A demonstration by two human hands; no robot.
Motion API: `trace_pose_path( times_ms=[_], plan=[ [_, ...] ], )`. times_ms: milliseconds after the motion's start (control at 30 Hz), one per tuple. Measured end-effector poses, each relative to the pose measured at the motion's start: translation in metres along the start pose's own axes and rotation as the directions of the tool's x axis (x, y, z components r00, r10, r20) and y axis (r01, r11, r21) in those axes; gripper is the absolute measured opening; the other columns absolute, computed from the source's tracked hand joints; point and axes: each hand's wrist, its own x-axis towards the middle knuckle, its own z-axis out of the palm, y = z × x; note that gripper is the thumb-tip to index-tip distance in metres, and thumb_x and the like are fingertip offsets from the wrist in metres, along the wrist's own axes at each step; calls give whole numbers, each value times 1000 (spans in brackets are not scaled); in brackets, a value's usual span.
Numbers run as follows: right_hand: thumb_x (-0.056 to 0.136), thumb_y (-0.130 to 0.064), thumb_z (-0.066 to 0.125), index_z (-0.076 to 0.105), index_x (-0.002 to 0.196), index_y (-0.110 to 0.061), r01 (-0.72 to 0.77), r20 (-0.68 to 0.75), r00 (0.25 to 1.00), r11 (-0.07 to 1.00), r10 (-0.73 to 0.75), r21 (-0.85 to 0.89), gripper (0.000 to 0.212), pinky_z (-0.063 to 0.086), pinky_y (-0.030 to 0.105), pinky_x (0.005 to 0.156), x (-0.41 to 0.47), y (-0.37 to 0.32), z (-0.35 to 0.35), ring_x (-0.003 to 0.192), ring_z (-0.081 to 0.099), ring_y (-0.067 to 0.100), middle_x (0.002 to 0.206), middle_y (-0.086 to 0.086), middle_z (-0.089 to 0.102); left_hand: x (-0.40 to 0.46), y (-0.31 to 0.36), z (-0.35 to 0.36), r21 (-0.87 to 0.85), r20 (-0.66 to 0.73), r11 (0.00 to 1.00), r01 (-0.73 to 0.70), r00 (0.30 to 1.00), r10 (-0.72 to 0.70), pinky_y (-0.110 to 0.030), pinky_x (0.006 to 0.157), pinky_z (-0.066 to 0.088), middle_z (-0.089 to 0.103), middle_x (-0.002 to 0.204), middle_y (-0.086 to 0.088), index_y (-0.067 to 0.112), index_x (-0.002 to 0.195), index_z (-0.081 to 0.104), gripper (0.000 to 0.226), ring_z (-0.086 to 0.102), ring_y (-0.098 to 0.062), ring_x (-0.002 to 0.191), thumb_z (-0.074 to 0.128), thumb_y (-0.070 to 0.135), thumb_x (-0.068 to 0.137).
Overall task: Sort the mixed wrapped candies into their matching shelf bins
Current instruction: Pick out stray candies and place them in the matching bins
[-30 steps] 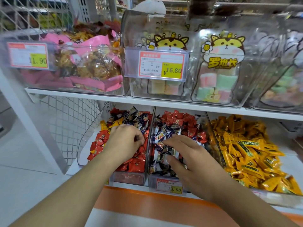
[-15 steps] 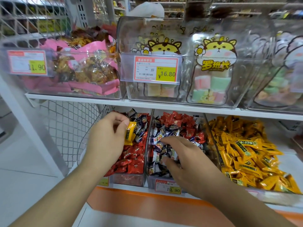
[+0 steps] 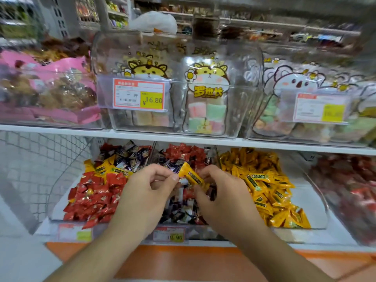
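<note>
A white plastic bag (image 3: 155,21) is lying at the upper middle of the frame, above clear marshmallow jars (image 3: 205,86).

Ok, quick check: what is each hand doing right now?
Left hand: pinches the yellow wrapped candy at one end.
Right hand: fingers curled at the candy's other end; grip cannot be told.

head-worn view, facing shelf bins (image 3: 203,231) closely

Yellow candy (image 3: 190,176) tilted above middle bin (image 3: 183,226)
</note>
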Motion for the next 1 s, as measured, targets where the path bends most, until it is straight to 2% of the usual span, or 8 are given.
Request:
trace_pose_path(
  times_ms=[133, 300, 467, 600, 667, 767, 900, 1000],
  plan=[
    [94, -38, 63, 59, 95, -30, -199, -150, 971, 977, 186, -81, 10, 38, 31, 45, 9, 28, -29, 57, 53, 12, 69, -8, 59, 2, -3, -4, 136, 73, 990, -38, 997, 28, -25, 74, 55, 69, 88, 11, 35, 92, 67, 5, 66, -4, 86, 69, 39, 95],
    [89, -31, 70, 55, 89, -3, -493, -261, 863, 831, 432, -257, 32, 52, 47, 72, 18, 53, -41, 82, 57, 43, 76, 19, 56, 19, -21, -34, 396, 28, 909, -129, 991, 128, -10, 77, 39, 58, 105, 24, 39, 99, 59, 6, 54, 7, 101, 65, 38, 98],
    [93, -27, 69, 58, 112, -5, -362, -94, 932, 902, 350, -236, 30, 34, 34, 75, 27, 23, -20, 93, 49, 30, 94, 5, 47, 53, -55, -80, 593, -83, 801, -79, 984, 159, -27, 79, 46, 60, 107, 10, 32, 108, 66, 12, 61, -8, 98, 67, 27, 96],
    [96, -31, 67, 55, 133, -18, -224, 15, 973, 959, 230, -172, 41, 42, 31, 85, 28, 3, -3, 107, 51, 20, 115, 0, 55, 83, -76, -106, 724, -111, 689, -12, 985, 134, -36, 88, 53, 70, 112, -8, 21, 115, 74, 22, 66, -29, 102, 67, 19, 94],
    [97, -32, 65, 52, 138, -23, -214, 40, 974, 967, 222, -141, 44, 44, 32, 95, 29, -3, 3, 124, 52, 21, 131, -1, 57, 94, -86, -113, 769, -108, 639, 11, 988, 112, -42, 87, 56, 72, 110, -9, 25, 112, 75, 21, 67, -34, 101, 66, 20, 94],
    [97, -30, 66, 53, 140, -24, -181, 47, 981, 975, 188, -130, 44, 40, 27, 95, 31, -5, 11, 130, 51, 19, 138, -4, 57, 103, -100, -114, 855, -90, 518, 29, 992, 93, -40, 89, 53, 75, 105, -10, 27, 110, 74, 19, 67, -35, 100, 63, 32, 96],
    [97, -26, 67, 55, 138, -25, -182, 59, 980, 978, 188, -99, 43, 44, 26, 91, 33, -3, 19, 115, 58, 16, 134, -8, 59, 111, -107, -106, 878, -78, 477, 31, 994, 80, -39, 96, 40, 76, 102, -1, 30, 111, 71, 18, 65, -30, 106, 60, 36, 99],
    [97, -26, 67, 54, 137, -30, -177, 74, 980, 981, 182, -74, 42, 42, 25, 77, 32, 1, 22, 78, 50, 8, 122, -15, 54, 114, -110, -106, 779, -86, 625, 49, 996, 29, -39, 98, 49, 77, 97, 5, 29, 108, 72, 15, 68, -25, 102, 69, 31, 93]
  ],
)
